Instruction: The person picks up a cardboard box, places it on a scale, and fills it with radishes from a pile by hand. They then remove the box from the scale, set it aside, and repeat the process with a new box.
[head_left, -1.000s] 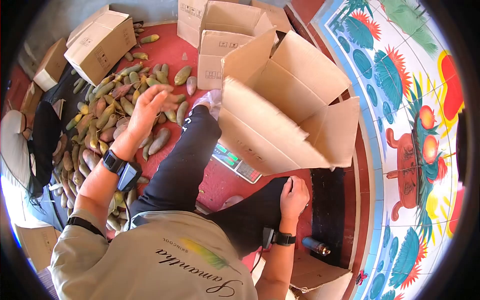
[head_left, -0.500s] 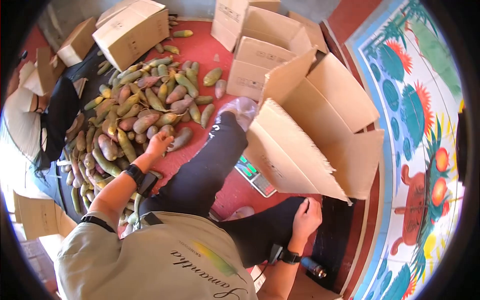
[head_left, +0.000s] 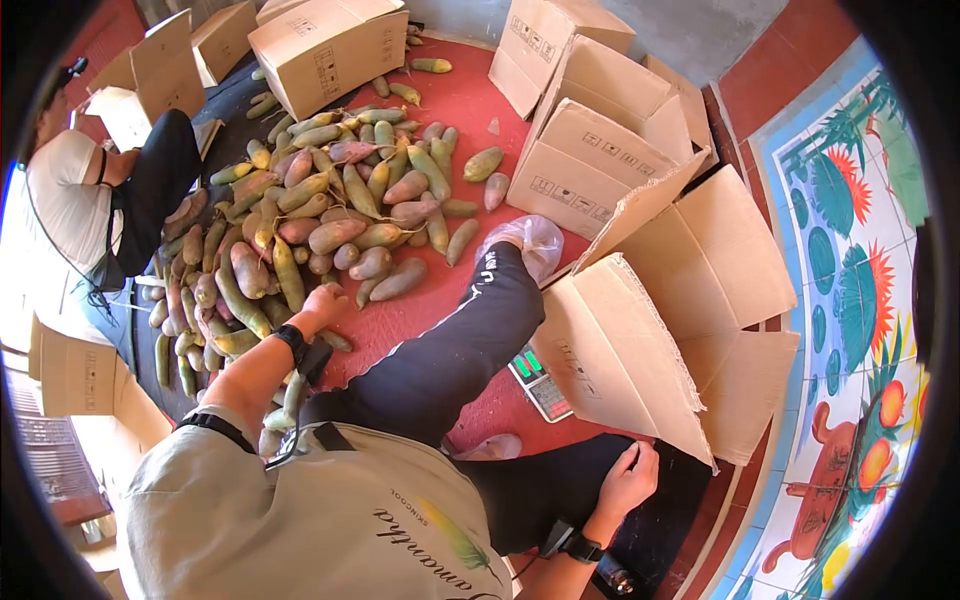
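A big heap of green and reddish long root vegetables (head_left: 330,236) lies on the floor at the left. My left hand (head_left: 322,306) hovers at the heap's near right edge, fingers loosely bent, with no vegetable visible in it. Just beyond it lie a few reddish roots (head_left: 398,280). My right hand (head_left: 628,478) rests on my right knee, holding nothing, its fingers slightly curled and thumb apart. Between my legs, a scale with lit green digits (head_left: 540,382) is partly hidden by an open cardboard box (head_left: 625,355).
More cardboard boxes (head_left: 590,165) stand at the back right, and another (head_left: 328,52) behind the heap. A co-worker (head_left: 85,195) sits at the left. A clear plastic bag (head_left: 540,245) is by my left foot. A painted tile wall (head_left: 850,300) borders the right.
The view has shifted, so the heap and boxes appear farther right. My left hand has drawn back from the reddish roots toward my body. My right hand stays on the knee.
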